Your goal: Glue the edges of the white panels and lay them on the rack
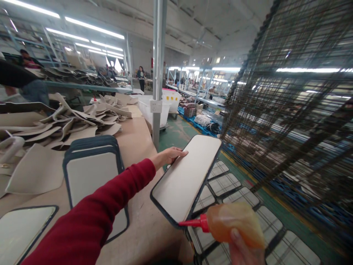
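Note:
My left hand, in a red sleeve, grips the upper left edge of a pale rounded panel with a dark border. The panel is tilted and held out over the table's right edge. In my right hand is a squeeze glue bottle of amber liquid. Its red nozzle points left, with the tip at the panel's lower corner on the dark border. Part of the right hand is hidden behind the bottle and cut off by the frame.
A stack of similar panels stands on the table, with another panel at lower left. Beige cut pieces pile up behind. More panels lie on a wire rack at right, beside raised mesh racks. A metal post rises beyond the table.

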The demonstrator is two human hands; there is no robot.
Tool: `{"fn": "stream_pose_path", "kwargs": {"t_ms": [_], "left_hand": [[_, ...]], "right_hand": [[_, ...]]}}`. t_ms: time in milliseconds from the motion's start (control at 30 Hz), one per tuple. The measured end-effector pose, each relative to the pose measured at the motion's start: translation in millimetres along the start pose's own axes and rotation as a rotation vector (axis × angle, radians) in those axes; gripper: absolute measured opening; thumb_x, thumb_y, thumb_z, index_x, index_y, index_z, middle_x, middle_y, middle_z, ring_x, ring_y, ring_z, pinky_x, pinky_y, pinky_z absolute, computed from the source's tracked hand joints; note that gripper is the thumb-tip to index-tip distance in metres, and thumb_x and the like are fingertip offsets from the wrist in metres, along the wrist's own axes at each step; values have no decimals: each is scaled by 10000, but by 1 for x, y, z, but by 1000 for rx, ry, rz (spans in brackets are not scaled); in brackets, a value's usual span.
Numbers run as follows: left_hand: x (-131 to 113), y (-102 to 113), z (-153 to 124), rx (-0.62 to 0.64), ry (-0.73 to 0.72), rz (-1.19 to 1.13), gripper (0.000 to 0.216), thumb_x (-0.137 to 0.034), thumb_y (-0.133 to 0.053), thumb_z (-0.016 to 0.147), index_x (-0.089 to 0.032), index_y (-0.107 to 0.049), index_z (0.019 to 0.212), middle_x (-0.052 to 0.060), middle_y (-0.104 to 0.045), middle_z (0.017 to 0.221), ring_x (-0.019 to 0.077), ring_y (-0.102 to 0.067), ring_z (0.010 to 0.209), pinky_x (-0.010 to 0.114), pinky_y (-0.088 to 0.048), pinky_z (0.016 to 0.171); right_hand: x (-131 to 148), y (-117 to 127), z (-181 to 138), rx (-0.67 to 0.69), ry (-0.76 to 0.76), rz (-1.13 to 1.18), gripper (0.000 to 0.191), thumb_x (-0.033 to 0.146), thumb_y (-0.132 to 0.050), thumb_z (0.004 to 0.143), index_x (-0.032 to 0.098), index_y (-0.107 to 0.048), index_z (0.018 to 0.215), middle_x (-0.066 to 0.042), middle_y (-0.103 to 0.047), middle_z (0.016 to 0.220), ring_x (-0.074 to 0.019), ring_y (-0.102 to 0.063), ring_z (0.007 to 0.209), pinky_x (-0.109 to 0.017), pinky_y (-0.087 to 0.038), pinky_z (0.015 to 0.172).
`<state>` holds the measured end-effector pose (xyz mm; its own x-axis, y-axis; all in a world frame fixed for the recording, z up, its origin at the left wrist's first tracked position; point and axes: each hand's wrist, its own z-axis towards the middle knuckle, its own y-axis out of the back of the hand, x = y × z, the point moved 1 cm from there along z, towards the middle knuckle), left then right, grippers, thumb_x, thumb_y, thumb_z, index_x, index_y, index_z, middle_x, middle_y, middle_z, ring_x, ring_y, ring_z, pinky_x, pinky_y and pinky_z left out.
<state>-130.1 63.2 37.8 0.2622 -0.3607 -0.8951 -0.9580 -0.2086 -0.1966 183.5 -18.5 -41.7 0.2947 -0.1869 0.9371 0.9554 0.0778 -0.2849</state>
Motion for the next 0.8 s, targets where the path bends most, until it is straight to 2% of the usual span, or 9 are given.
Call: {"fn": "stream_pose_path", "kwargs": {"t_ms": [100,167,267,333,400,467,600,733,800], "left_hand": [[0,2,1,-77,-36,-20,387,-310,-883,502,-143,-639,752,47,-712,683,200,-655,608,307,-527,621],[1,2,-1,-95,-57,-12,394,-347,-878,503,-148,-641,745,40,-708,670,190,-653,599,287,-522,599],[5,1,-5,-86,-82,21,432,-409,-873,489,-155,-641,749,36,-708,660,186,-654,602,267,-513,560],[7,0,-10,-73,-86,29,464,-431,-875,467,-155,-648,763,39,-715,675,183,-656,610,254,-506,543],[8,-1,-16,-59,-92,27,482,-443,-877,452,-157,-654,769,40,-721,686,171,-652,604,241,-501,536],[9,-3,-22,-41,-106,31,485,-456,-877,442,-157,-657,754,38,-720,676,154,-639,581,226,-492,530],[12,-6,-34,26,-139,62,517,-508,-866,422,-157,-667,746,38,-722,680,152,-642,594,221,-494,553],[14,-8,-47,73,-164,119,510,-534,-840,470,-152,-680,768,48,-731,724,151,-642,606,220,-485,555],[15,-9,-53,95,-172,145,498,-530,-829,502,-145,-684,783,51,-732,741,148,-638,607,218,-478,557]], "right_hand": [[-8,7,-3,-60,-57,41,413,397,-712,777,294,-591,1158,-6,-695,905,-216,-667,773,-332,-581,669],[-6,11,8,-78,-44,64,404,429,-689,791,305,-599,1165,-19,-698,967,-254,-672,803,-382,-590,651],[16,8,35,-149,10,144,481,488,-703,732,264,-620,1149,-68,-658,1129,-315,-654,922,-440,-588,680],[38,0,50,-254,72,201,553,490,-731,678,238,-617,1156,-79,-627,1190,-319,-615,1023,-432,-573,746],[56,-9,61,-290,120,258,621,472,-780,611,224,-615,1156,-80,-616,1206,-319,-576,1092,-427,-547,815],[68,-14,70,-277,172,306,600,427,-817,580,228,-636,1116,-62,-628,1179,-293,-582,1080,-400,-537,831],[79,-10,88,-268,360,354,430,299,-822,632,261,-673,1033,8,-662,1076,-177,-615,964,-279,-540,780],[89,-9,109,-266,476,348,352,270,-829,618,239,-691,940,13,-683,873,-157,-625,847,-262,-536,754],[95,-11,118,-262,503,354,349,261,-839,587,224,-690,901,14,-676,853,-152,-621,808,-260,-537,739]]}}
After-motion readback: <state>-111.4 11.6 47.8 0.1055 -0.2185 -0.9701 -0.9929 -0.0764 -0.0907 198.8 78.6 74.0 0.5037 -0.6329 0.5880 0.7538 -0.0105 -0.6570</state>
